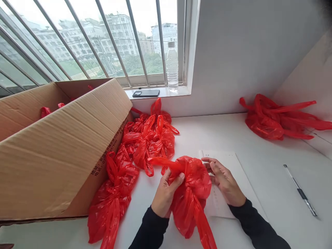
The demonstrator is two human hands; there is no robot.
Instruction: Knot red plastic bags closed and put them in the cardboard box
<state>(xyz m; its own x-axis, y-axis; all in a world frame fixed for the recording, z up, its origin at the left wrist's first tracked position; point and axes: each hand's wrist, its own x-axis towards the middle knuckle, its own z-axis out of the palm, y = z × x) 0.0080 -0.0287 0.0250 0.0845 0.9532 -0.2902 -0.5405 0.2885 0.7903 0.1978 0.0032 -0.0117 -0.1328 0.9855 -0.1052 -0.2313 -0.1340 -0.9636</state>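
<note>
Holding a red plastic bag [193,188] low in the middle of the white surface [259,145], both hands are on it: the left hand [164,193] is closed around the gathered neck with the thumb pressed over the top, and one handle loop sticks out to the left. The right hand [223,181] is mostly open, fingers spread and touching the bag's right side. Under that hand lies a sheet of paper [233,166]. Just left is a pile of knotted red bags [145,141] running along an open cardboard box [59,145] lying tipped on its side. Well apart at the far right sits another heap of red bags [272,119], plus a pen [301,192]. On the windowsill there's a phone [146,93] and a water bottle [172,67].
</note>
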